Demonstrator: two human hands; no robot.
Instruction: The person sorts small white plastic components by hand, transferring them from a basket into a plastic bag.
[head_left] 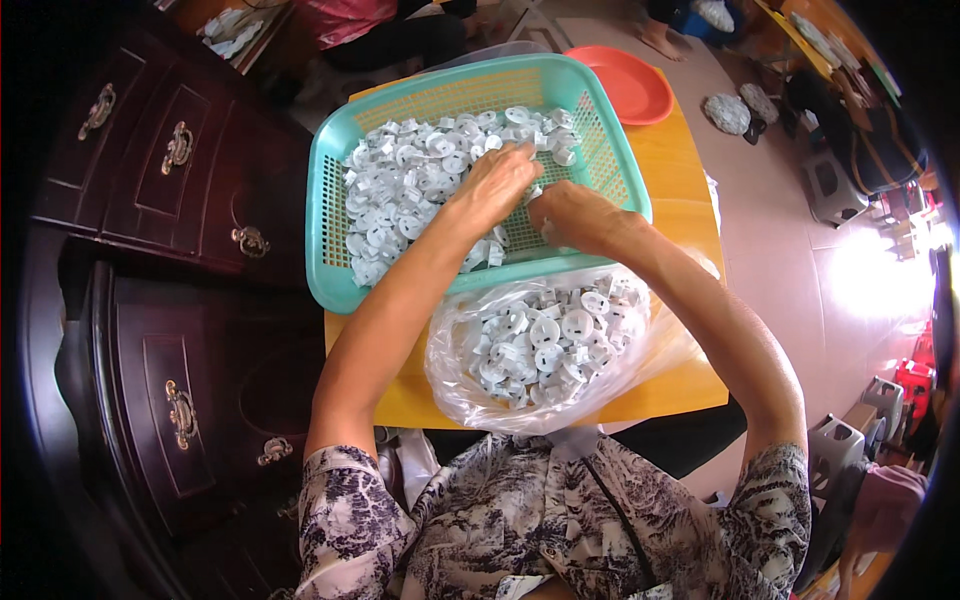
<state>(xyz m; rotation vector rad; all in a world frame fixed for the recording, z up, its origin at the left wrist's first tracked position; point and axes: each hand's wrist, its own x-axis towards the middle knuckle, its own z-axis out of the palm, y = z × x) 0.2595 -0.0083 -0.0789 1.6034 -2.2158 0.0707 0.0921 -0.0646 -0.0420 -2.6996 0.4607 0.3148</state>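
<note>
A teal plastic basket [325, 215] with lattice walls stands on the yellow table, holding a heap of small white plastic parts [405, 190] with round faces. My left hand [497, 182] is over the heap inside the basket, its fingers curled down and closed at the parts; what they grip is hidden. Close beside it, my right hand [578, 217] bends in over the near right side of the basket. Its fingers are closed, and a bit of white plastic shows at their tips. In front of the basket lies a clear plastic bag [455, 375], open at the top and full of similar white parts [545, 332].
A red-orange round tray [630, 88] sits at the far right corner of the yellow table [685, 200]. Dark wooden drawers [165, 400] line the left. Another person in pink [345, 22] is beyond the table. Grey stools [835, 190] and stuffed bags [728, 113] stand on the right-hand floor.
</note>
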